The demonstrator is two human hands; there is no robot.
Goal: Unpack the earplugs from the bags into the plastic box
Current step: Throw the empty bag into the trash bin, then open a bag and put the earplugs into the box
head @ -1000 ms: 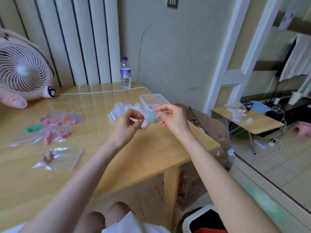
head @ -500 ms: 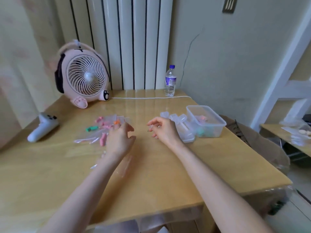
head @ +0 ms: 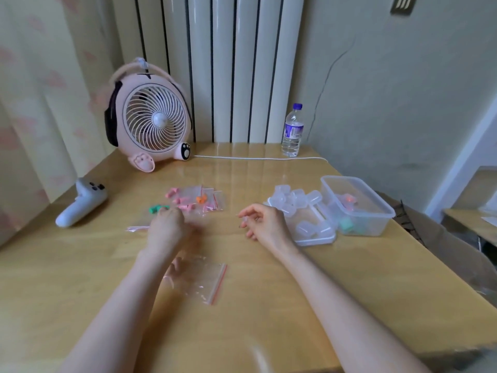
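Left hand [head: 167, 228] fingers curled onto bags [head: 204, 201], grip unclear; right hand [head: 265, 224] fingers loosely curled, empty.

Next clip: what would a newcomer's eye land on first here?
The pink fan stands out at the far left of the table, in front of the white radiator. Mid-table, the left hand is down at the bags of pink and orange earplugs. The right hand hovers by the clear cases next to the plastic box on the right.
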